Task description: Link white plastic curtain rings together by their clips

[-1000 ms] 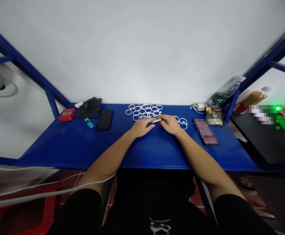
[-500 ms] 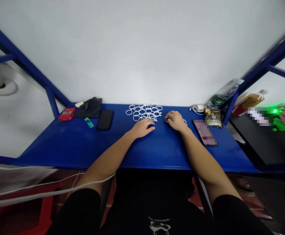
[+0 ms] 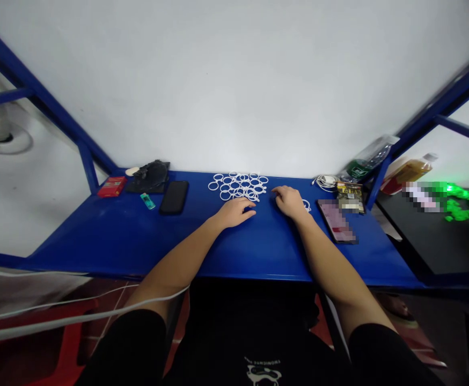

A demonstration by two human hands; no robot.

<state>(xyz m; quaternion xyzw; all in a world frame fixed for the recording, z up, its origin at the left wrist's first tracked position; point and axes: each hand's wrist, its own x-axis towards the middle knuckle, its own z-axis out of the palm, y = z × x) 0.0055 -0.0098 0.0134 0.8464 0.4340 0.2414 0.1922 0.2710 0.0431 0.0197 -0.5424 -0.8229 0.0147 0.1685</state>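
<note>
White plastic rings (image 3: pixel 238 186) joined in small groups lie spread and overlapping at the back middle of the blue table. My left hand (image 3: pixel 236 212) rests at the near edge of this spread, thumb apart from the fingers, with nothing seen in it. To its right, my right hand (image 3: pixel 289 202) hovers or rests palm down, its fingers reaching toward the spread and holding nothing visible. Another white ring (image 3: pixel 306 205) pokes out on the table beside my right wrist; the rest of that piece is hidden by the hand.
On the left are a black phone (image 3: pixel 174 197), a teal packet (image 3: pixel 147 201), a red box (image 3: pixel 112 186) and a crumpled black bag (image 3: pixel 152 176). On the right sit another phone (image 3: pixel 336 221), a coiled cable (image 3: pixel 325 182), a snack pouch (image 3: pixel 350 196) and a bottle (image 3: pixel 369 158).
My right hand has shifted slightly left, its fingers stretching out off the ring piece under it. My left hand has barely moved. The co-worker's hands have mostly left the green glowing item.
</note>
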